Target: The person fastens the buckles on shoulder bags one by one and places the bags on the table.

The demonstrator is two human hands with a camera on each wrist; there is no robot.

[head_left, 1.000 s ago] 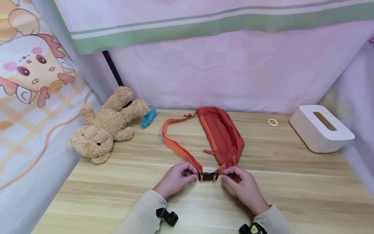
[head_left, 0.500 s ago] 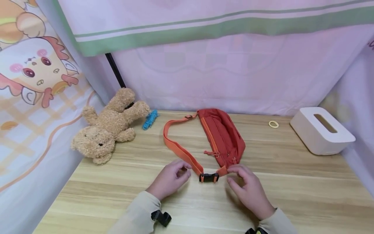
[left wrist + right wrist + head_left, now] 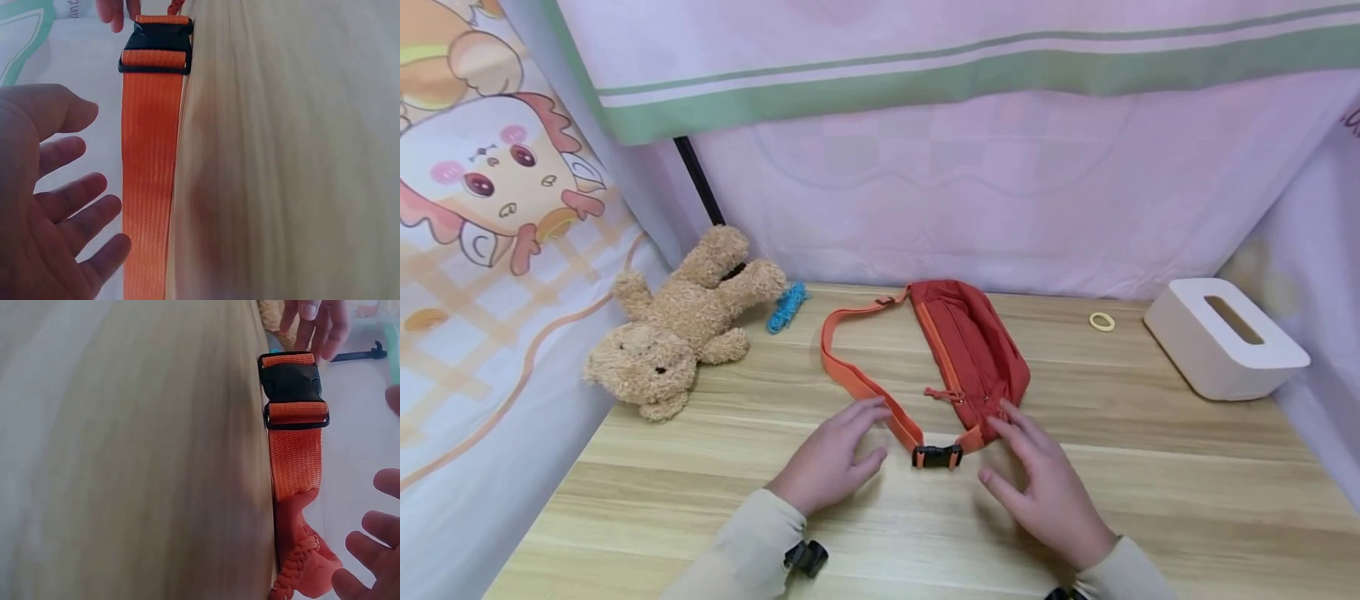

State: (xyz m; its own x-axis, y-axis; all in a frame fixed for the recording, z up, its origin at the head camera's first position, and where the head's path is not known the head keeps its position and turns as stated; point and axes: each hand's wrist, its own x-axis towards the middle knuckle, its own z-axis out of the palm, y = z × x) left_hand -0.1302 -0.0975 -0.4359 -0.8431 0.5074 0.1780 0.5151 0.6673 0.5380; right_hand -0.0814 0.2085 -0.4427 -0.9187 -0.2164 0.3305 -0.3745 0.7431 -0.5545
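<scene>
A red waist bag [image 3: 973,350] lies on the wooden table with its orange strap [image 3: 855,379] looped out to the left. The strap's black buckle [image 3: 937,456] is joined and lies at the near end, as the left wrist view also shows with the buckle [image 3: 159,42] up close. My left hand [image 3: 835,454] hovers left of the buckle by the strap, fingers spread and holding nothing. On the other side, my right hand [image 3: 1048,483] is held with loose fingers, its fingertips overlapping the bag's lower corner. A braided zipper pull [image 3: 295,569] hangs near that hand in the right wrist view.
A brown teddy bear [image 3: 681,321] lies at the left, beside a blue bundle of cord [image 3: 786,308]. At the back right are a pale yellow ring [image 3: 1102,322] and a white tissue box [image 3: 1228,337]. Printed cloth curtains [image 3: 940,192] enclose the table's back and sides.
Both hands have let go of the strap beside the buckle and drawn apart, left hand leftward, right hand rightward, fingers opening. The bag and buckle stay in place on the table.
</scene>
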